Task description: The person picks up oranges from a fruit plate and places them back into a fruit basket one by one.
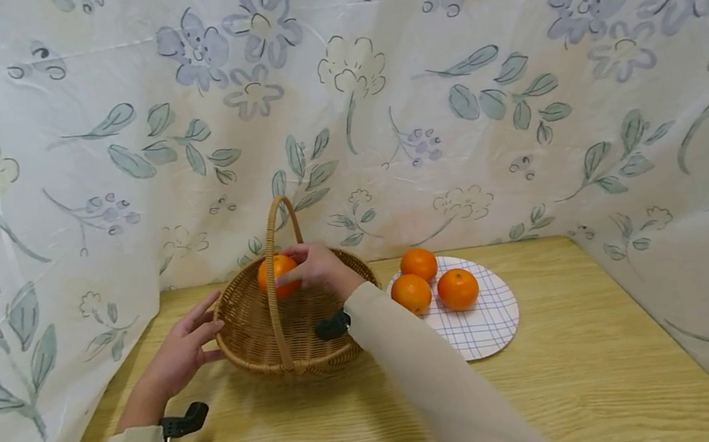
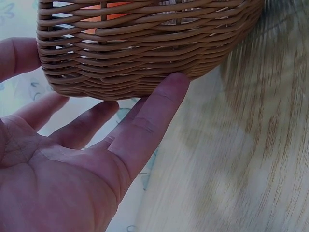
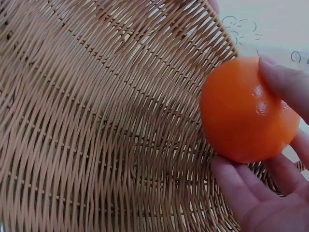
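Observation:
My right hand [image 1: 323, 269] holds an orange [image 3: 248, 111] between thumb and fingers. In the head view the orange is inside the back part of a brown wicker basket [image 1: 257, 354], partly behind its tall arched handle [image 1: 273, 297]. The right wrist view shows the fruit close to the woven wall. My left hand [image 1: 176, 356] touches the basket's left side with spread, mostly straight fingers [image 2: 145, 125]. Through the weave in the left wrist view, a patch of orange colour shows.
Right of the basket, three more oranges [image 1: 458, 289] sit on a white round mat [image 1: 486, 332] with a checked pattern. My right forearm crosses in front of the mat's left part. A floral cloth [image 1: 375, 92] hangs behind and beside the wooden table [image 1: 597, 368].

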`<state>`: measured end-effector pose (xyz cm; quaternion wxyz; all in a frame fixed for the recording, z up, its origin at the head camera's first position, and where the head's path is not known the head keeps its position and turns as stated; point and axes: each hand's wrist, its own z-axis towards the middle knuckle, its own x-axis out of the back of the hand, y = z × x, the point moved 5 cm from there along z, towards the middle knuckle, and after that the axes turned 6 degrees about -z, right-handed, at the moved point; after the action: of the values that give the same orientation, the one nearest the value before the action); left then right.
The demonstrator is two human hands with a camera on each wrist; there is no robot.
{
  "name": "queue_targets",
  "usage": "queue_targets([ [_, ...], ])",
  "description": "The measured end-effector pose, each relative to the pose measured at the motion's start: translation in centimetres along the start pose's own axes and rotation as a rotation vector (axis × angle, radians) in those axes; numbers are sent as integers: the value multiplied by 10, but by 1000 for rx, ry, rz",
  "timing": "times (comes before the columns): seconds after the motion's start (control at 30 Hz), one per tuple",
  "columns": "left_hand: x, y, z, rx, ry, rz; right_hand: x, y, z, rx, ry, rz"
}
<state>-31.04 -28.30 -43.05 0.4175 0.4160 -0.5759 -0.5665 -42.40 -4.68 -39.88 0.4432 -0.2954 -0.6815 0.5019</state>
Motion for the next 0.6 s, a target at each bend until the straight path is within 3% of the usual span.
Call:
queue_targets([
  [0.17,0,0,0,7,8,-6,-5,5,1,-50,-31,5],
  [0.6,1,1,2,22,15,15,-9,2,0,-88,-60,-38],
])
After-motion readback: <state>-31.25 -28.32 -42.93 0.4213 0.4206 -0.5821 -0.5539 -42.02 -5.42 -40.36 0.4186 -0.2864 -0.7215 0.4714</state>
